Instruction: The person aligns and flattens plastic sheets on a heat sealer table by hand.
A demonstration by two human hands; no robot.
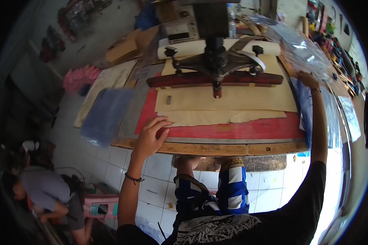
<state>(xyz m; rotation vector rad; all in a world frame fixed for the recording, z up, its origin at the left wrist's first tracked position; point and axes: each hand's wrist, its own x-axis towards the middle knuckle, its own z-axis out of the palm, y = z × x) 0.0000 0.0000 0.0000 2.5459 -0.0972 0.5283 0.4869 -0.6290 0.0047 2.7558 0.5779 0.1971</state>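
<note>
My left hand rests at the table's near edge, on the red mat by the torn edge of the cream paper. Its fingers are loosely bent, with the thumb apart, and nothing shows in them. Reaching far to the right, my right hand has its fingers closed at the top edge of a stack of bluish clear plastic sheets. A black press with a long dark-red bar stands over the paper. On the paper lies a small grey metal piece.
More clear plastic sheets lie at the table's left. Behind them are a cardboard box and a pink bundle. Clear plastic wrap covers the back right. A person bends down at lower left beside a pink stool.
</note>
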